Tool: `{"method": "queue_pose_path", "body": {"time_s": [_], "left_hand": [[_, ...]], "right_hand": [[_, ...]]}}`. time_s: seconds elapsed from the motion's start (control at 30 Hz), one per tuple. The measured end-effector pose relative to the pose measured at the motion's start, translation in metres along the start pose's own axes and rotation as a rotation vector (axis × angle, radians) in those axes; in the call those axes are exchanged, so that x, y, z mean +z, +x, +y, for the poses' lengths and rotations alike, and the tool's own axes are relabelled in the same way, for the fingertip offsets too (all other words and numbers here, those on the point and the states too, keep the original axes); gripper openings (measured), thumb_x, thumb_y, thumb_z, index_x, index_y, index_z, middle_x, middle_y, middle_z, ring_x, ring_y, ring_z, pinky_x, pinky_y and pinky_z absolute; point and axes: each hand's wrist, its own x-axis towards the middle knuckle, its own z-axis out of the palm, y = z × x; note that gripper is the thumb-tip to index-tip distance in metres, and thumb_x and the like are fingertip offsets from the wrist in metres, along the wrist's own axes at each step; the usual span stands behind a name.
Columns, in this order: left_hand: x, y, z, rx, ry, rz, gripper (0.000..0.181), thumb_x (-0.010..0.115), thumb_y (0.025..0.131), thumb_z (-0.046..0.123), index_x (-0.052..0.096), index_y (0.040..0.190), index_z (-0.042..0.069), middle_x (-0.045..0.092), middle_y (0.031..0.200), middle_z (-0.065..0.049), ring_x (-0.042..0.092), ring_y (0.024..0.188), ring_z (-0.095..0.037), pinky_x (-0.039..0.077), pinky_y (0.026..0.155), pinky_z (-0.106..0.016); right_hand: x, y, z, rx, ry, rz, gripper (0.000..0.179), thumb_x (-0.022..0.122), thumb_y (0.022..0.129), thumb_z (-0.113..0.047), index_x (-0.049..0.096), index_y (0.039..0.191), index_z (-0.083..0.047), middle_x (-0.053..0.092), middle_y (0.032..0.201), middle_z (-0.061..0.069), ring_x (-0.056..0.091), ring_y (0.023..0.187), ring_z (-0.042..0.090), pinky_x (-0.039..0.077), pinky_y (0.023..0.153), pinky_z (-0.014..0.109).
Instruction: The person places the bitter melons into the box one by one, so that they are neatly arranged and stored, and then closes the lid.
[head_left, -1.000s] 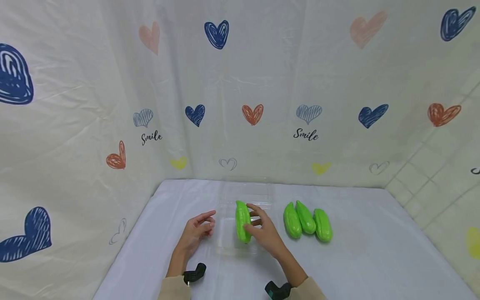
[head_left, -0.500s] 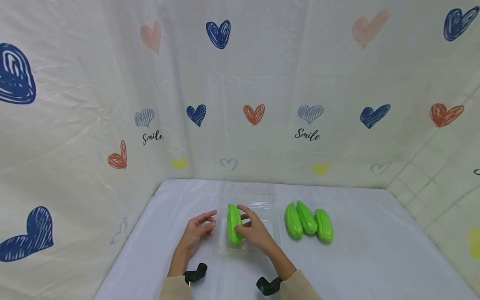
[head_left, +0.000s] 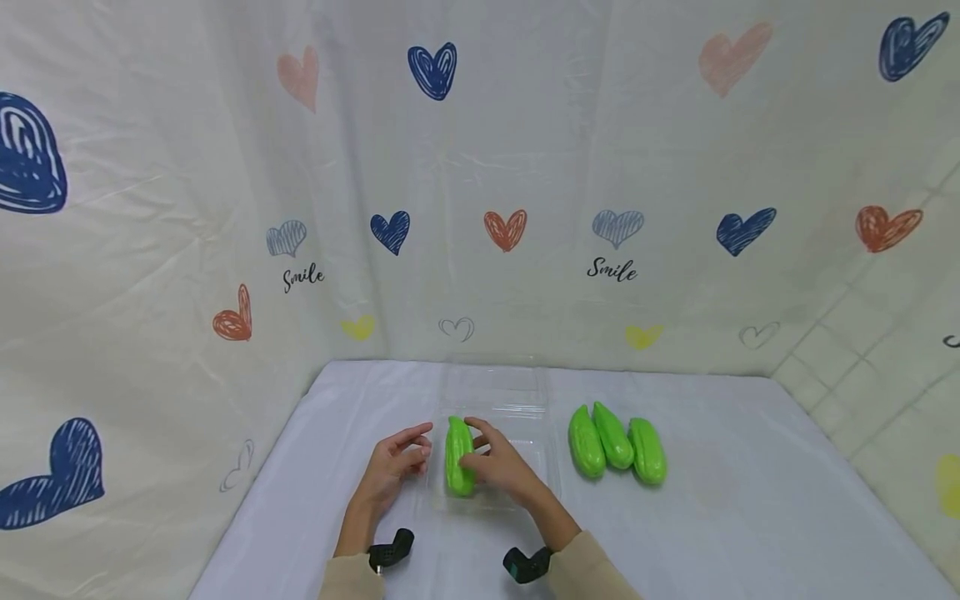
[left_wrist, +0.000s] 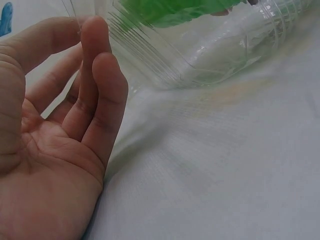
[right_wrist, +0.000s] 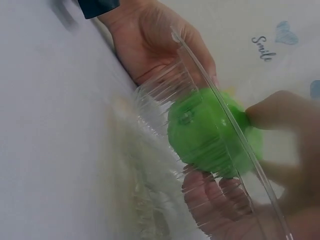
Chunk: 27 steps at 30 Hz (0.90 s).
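My right hand (head_left: 498, 467) grips a bright green, lengthwise-ribbed toy vegetable (head_left: 459, 458) shaped like a stubby cucumber, thumb on the near side and fingers beyond. It is over the left part of a clear plastic box (head_left: 528, 458), whose ribbed wall and rim cross in front of the vegetable (right_wrist: 200, 130) in the right wrist view. My left hand (head_left: 393, 462) is at the box's left side, fingers loosely bent. In the left wrist view its fingertips (left_wrist: 95, 32) are right at the ribbed wall, with no object in the palm.
Three more green vegetables (head_left: 613, 437) lie side by side on the white-covered table (head_left: 712, 500), right of the box. The clear lid (head_left: 491, 383) is folded back behind the box. A heart-printed curtain (head_left: 555, 167) hangs behind.
My right hand has carried the green vegetable leftward and slightly nearer, to the left part of the box. The left hand has stayed in place, as have the three other vegetables.
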Motion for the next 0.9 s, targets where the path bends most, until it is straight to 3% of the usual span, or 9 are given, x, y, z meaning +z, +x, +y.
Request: {"method": "queue_pose_path", "body": {"time_s": [0.5, 0.7, 0.9], "left_hand": [[0.001, -0.001, 0.002, -0.015, 0.002, 0.007, 0.058, 0.071, 0.092, 0.003, 0.051, 0.146, -0.005, 0.063, 0.1, 0.0, 0.059, 0.066, -0.009, 0.054, 0.063, -0.021], [0.002, -0.001, 0.002, -0.021, -0.006, 0.021, 0.057, 0.072, 0.092, 0.003, 0.053, 0.144, -0.004, 0.063, 0.1, -0.001, 0.059, 0.066, -0.009, 0.053, 0.063, -0.021], [0.001, 0.0, 0.0, -0.018, -0.009, 0.024, 0.056, 0.072, 0.092, 0.003, 0.054, 0.144, -0.003, 0.063, 0.101, -0.001, 0.058, 0.068, -0.008, 0.053, 0.064, -0.021]], "right_hand": [[0.009, 0.011, 0.003, 0.091, 0.012, -0.023, 0.079, 0.071, 0.089, -0.018, 0.032, 0.157, -0.004, 0.056, 0.126, 0.02, 0.064, 0.096, 0.022, 0.061, 0.081, 0.041], [0.012, 0.013, 0.003, 0.087, -0.061, 0.001, 0.078, 0.074, 0.088, -0.02, 0.036, 0.155, -0.004, 0.061, 0.122, 0.018, 0.065, 0.094, 0.022, 0.061, 0.077, 0.039], [0.013, 0.012, 0.004, 0.072, -0.119, -0.003, 0.075, 0.075, 0.089, -0.026, 0.041, 0.152, -0.005, 0.064, 0.116, 0.015, 0.064, 0.082, 0.02, 0.055, 0.069, 0.035]]}}
